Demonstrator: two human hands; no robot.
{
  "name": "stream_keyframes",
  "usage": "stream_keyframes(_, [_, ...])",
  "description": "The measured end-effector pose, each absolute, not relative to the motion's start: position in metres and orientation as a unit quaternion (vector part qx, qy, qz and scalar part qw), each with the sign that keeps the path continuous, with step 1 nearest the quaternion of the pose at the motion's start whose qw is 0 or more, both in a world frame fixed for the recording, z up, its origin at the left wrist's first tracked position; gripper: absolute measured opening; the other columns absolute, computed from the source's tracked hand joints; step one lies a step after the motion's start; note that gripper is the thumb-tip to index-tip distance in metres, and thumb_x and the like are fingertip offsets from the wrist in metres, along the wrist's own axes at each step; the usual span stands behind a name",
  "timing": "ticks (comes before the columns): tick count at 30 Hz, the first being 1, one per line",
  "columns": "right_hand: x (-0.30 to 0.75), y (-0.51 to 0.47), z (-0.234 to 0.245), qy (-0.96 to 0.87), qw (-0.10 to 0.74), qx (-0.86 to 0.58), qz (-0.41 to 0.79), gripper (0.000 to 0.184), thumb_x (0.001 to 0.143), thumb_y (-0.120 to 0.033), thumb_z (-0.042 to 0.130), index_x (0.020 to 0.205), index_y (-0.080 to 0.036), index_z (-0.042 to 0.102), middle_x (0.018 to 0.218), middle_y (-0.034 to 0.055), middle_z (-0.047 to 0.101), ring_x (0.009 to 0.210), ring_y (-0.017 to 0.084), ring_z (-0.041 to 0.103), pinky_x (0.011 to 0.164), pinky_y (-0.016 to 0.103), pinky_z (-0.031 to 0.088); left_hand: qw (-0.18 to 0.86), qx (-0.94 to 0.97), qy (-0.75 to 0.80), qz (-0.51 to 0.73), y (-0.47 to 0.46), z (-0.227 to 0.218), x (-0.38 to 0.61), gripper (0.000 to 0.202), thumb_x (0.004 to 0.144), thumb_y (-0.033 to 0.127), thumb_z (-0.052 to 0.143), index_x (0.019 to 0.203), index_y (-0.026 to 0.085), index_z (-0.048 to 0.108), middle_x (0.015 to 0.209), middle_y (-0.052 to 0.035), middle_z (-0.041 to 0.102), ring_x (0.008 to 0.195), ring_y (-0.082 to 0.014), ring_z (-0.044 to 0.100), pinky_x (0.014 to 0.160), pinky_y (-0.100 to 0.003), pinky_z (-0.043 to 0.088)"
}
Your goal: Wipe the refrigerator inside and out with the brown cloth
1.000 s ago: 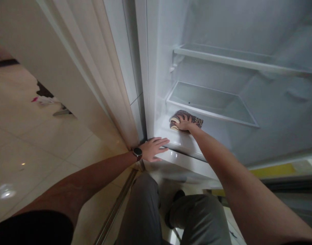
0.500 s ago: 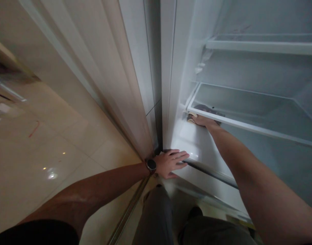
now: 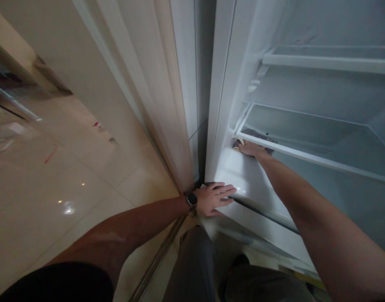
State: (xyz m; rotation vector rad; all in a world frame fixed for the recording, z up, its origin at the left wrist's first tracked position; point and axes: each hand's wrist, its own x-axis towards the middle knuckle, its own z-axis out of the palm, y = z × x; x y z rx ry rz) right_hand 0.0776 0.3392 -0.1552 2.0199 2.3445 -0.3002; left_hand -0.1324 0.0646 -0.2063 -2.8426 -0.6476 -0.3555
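I look into an open white fridge with bare shelves. My right hand [image 3: 251,149] reaches deep in under the lower glass shelf [image 3: 305,157] and presses a dark patterned cloth [image 3: 258,136] onto the fridge floor near the left wall; the shelf edge hides most of the cloth and my fingers. My left hand [image 3: 215,197], with a dark watch on the wrist, lies flat with fingers stretched out on the front left corner of the white bottom ledge [image 3: 243,184].
The open fridge door [image 3: 142,84] stands close on my left. An upper shelf [image 3: 331,63] runs across above. Beige glossy floor tiles [image 3: 54,180] spread to the left. My knees in grey trousers [image 3: 195,268] are just below the fridge front.
My right hand with the cloth has slid back and to the left, under the lower shelf. My view has shifted closer and lower. The left hand stays on the ledge.
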Motion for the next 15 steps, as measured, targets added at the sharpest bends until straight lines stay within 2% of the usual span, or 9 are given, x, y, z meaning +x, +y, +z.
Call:
stream_keyframes(3, [0.069,0.317,-0.149,0.735,0.044,0.665,-0.123,0.085,0.099,-0.074,0.026,0.171,-0.03,0.021,0.177,0.019,0.015,0.161,0.051,0.016,0.118,0.087,0.009,0.105,-0.963,-0.213,-0.128,0.067,-0.208,-0.133,0.071,0.1,0.065,0.053,0.148,0.013,0.062,0.17,-0.0234,0.034,0.158,-0.0371,0.034,0.127,-0.053,0.027])
stream_keyframes(7, [0.062,0.286,-0.145,0.736,0.071,0.66,-0.13,0.083,0.099,-0.074,0.022,0.172,-0.035,0.01,0.18,0.0128,-0.003,0.164,0.05,-0.001,0.113,0.091,0.004,0.104,-0.963,-0.213,-0.128,0.069,-0.211,-0.133,0.072,0.099,0.065,0.056,0.149,0.014,0.061,0.17,-0.0242,0.034,0.159,-0.0371,0.033,0.127,-0.053,0.026])
stream_keyframes(11, [0.055,0.252,-0.143,0.736,0.078,0.656,-0.145,0.081,0.099,-0.073,0.023,0.171,-0.04,0.006,0.181,0.0058,-0.008,0.163,0.05,-0.009,0.114,0.09,0.002,0.099,-0.961,-0.221,-0.131,0.07,-0.213,-0.133,0.072,0.097,0.065,0.059,0.15,0.015,0.061,0.171,-0.0231,0.032,0.16,-0.0363,0.03,0.127,-0.054,0.027])
stream_keyframes(15, [0.05,0.219,-0.139,0.735,0.084,0.655,-0.157,0.079,0.099,-0.074,0.024,0.17,-0.045,0.004,0.181,0.0012,-0.009,0.164,0.048,-0.011,0.116,0.089,-0.001,0.099,-0.96,-0.223,-0.138,0.071,-0.213,-0.133,0.071,0.095,0.061,0.063,0.149,0.015,0.062,0.17,-0.0242,0.033,0.159,-0.0374,0.033,0.127,-0.054,0.028])
